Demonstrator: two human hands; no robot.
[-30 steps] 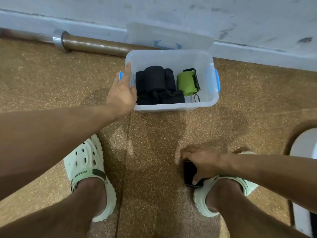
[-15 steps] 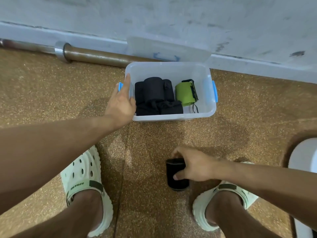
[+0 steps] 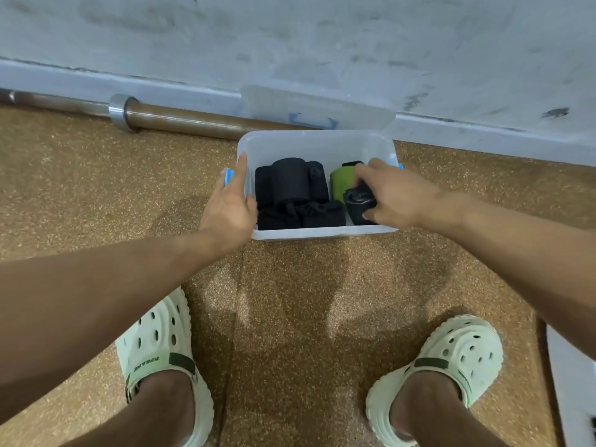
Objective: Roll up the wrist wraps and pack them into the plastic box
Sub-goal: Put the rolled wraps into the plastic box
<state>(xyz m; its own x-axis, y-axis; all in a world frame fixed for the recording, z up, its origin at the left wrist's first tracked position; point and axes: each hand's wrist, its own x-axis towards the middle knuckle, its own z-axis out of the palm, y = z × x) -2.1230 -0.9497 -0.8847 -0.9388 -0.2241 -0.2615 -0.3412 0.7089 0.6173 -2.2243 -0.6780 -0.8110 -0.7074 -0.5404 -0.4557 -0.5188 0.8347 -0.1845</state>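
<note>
A clear plastic box (image 3: 322, 233) with blue side latches stands on the floor by the wall. Inside lie several rolled black wrist wraps (image 3: 292, 183) on the left and a green roll (image 3: 339, 182) to their right. My right hand (image 3: 392, 196) grips another rolled black wrap (image 3: 356, 204) and holds it inside the box's right front corner, against the green roll. My left hand (image 3: 230, 208) rests flat against the box's left wall, fingers straight beside the blue latch.
The box's clear lid (image 3: 317, 106) leans against the wall behind it. A barbell (image 3: 174, 119) lies along the wall at the left. My two feet in pale green clogs (image 3: 161, 353) stand on the speckled brown floor. A white object (image 3: 574, 379) sits at the right edge.
My right hand lifted the rolled black wrap from the floor by my right foot and carried it forward into the box. The left hand stayed on the box's left wall.
</note>
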